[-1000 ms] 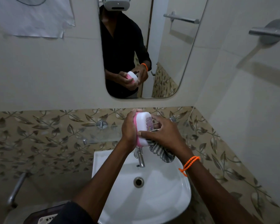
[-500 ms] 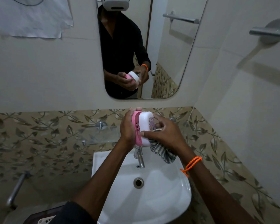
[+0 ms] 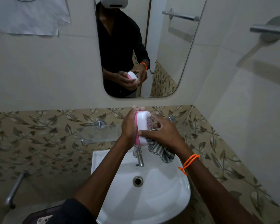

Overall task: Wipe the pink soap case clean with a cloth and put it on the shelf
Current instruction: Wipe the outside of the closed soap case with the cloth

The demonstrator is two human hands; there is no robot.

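Observation:
The soap case (image 3: 143,126), pink base with a white lid and a printed sticker, stands on edge in the air above the tap. My left hand (image 3: 129,125) grips its pink side from the left. My right hand (image 3: 163,132) holds a grey striped cloth (image 3: 161,151) bunched under the palm, thumb pressed on the lid's lower end, fingers behind the case. The cloth's loose end hangs down to the right of the tap. A glass shelf (image 3: 97,132) juts from the patterned tile wall just behind and left of my hands.
A white basin (image 3: 165,191) with a chrome tap (image 3: 140,157) sits directly below. A mirror (image 3: 168,62) hangs above and reflects me. A towel bar (image 3: 268,29) sticks out at upper right. A pipe handle (image 3: 14,189) is at lower left.
The case has turned slightly in my hands, first showing more of its pink slotted base, then the white lid again. My right thumb slid along the lid's lower end.

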